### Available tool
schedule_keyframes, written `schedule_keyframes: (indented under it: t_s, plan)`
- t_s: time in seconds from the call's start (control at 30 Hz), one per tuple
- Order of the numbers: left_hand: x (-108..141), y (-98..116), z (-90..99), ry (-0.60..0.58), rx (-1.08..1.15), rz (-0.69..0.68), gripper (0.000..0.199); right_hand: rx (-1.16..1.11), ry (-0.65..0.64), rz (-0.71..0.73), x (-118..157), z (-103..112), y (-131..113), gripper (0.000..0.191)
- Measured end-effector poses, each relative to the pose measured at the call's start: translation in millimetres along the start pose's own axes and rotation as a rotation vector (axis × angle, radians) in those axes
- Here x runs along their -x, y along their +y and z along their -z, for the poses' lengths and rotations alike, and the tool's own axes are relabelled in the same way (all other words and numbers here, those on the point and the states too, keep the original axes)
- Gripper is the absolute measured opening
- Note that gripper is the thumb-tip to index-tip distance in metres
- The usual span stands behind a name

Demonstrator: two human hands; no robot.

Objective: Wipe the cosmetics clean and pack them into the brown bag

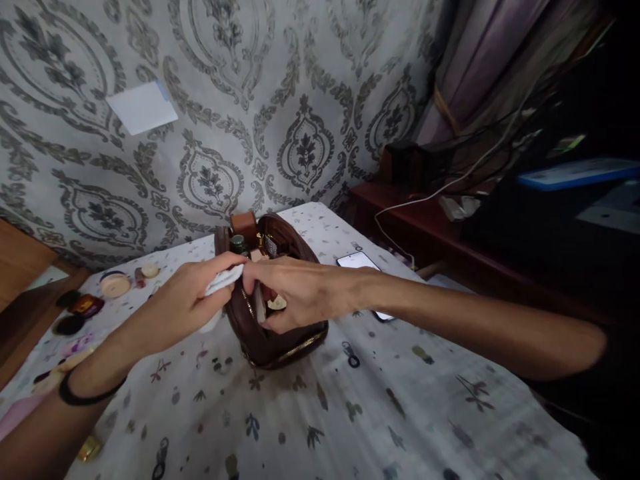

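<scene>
My left hand (203,293) is closed on a folded white cloth (224,280), just left of the opening of a brown zip bag (285,347). My right hand (295,293) reaches across that opening. Its thumb and fingers grip the bag's near left edge, beside the zip; a pale flat piece shows between them, which I cannot make out. The bag stands unzipped on the printed sheet. Inside it are a dark green-capped bottle (239,245) and several small items, partly hidden by my right hand.
A phone with a lit screen (357,260) lies right of the bag, partly under my right forearm. Cosmetics, with a round compact (115,285) and a dark red jar (87,305), lie at left. A white cable (440,190) hangs over the red-brown furniture (415,227).
</scene>
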State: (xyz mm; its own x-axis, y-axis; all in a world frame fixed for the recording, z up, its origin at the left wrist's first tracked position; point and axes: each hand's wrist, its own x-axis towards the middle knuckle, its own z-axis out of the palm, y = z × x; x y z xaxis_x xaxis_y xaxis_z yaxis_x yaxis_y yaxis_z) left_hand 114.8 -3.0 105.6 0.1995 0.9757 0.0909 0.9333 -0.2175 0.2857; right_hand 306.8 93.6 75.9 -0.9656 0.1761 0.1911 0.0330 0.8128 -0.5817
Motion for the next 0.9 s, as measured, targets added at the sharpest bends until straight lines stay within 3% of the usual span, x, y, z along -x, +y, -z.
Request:
schedule_keyframes:
  t_s: [0.1, 0.2, 0.43, 0.67, 0.9]
  plan:
    - [-3, 5, 7.8, -0.124, 0.015, 0.021, 0.041, -0.066, -0.002, -0.136, 5, -2, -4, 0.041]
    - [-5, 11, 9.0, -0.177, 0.004, 0.005, 0.045, -0.113, 0.062, -0.255, 7, -6, -9, 0.047]
    - [-10, 24, -2.9, -0.116, -0.106, 0.036, 0.022, -0.176, 0.09, -0.337, 16, -12, -10, 0.041]
    - [-14, 28, -3.7, -0.152, -0.176, 0.065, 0.028, -0.022, 0.064, -0.367, 21, -14, -14, 0.039]
    - [-18, 39, 5.0, -0.221, -0.162, 0.091, 0.013, 0.095, 0.019, -0.174, 35, -17, -8, 0.007]
